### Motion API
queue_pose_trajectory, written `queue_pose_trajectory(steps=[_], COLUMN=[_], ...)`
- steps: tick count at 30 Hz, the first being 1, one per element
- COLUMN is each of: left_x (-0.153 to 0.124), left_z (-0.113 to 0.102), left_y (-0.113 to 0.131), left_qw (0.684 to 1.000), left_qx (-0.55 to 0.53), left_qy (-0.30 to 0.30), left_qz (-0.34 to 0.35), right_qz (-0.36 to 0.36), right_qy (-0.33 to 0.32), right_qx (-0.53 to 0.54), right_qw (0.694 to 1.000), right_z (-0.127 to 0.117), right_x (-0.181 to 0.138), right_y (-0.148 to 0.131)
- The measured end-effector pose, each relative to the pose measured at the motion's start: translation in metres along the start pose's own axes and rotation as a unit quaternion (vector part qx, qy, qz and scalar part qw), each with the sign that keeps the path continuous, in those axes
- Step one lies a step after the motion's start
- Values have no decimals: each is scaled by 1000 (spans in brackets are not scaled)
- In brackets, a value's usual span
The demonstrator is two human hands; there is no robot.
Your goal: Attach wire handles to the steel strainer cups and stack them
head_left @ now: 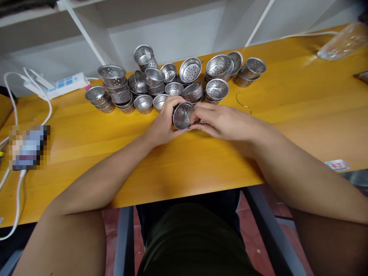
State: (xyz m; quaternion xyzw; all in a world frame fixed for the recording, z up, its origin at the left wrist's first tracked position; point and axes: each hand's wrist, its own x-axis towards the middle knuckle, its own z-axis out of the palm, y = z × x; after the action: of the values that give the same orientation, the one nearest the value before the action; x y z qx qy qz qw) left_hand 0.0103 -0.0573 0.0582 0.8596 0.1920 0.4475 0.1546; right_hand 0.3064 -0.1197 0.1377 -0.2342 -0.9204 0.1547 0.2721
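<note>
Between my hands, just above the yellow table, is a perforated metal cup, its mouth tilted towards me. My left hand wraps round its left side, thumb below and fingers over the top. From the right, my right hand pinches the cup's right rim, with fingertips partly inside the mouth. Right behind my hands lie more perforated metal cups, among them a tilted one and a wide-rimmed one. My fingers hide part of the held cup's wall.
Several stacked perforated cups spread across the table's back. A thin curved wire lies right of them. At left are a phone with white cables and a power strip. A clear plastic bag sits at back right.
</note>
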Motion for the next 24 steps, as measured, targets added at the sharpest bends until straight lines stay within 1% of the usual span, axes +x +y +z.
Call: queue_pose_trajectory(steps=[5,11,16,18,22,24], left_x=[1,3,2,1,0,-1], left_z=[1,5,5,3,0,3], left_y=[0,-5,-7,-4,6,8], left_qw=[1000,999,999,1000,1000,999], left_qx=[-6,-3,-9,-8,-7,-20], left_qy=[7,11,2,-4,-2,5], left_qz=[17,31,39,26,-22,-33], right_qz=[24,16,7,11,21,19], right_qy=[13,35,47,44,32,43], right_qx=[-5,-23,-2,9,28,37], right_qw=[1000,999,999,999,999,998], right_z=[4,6,7,6,4,3], right_x=[-1,0,1,1,2,2], right_y=[0,0,2,3,1,0])
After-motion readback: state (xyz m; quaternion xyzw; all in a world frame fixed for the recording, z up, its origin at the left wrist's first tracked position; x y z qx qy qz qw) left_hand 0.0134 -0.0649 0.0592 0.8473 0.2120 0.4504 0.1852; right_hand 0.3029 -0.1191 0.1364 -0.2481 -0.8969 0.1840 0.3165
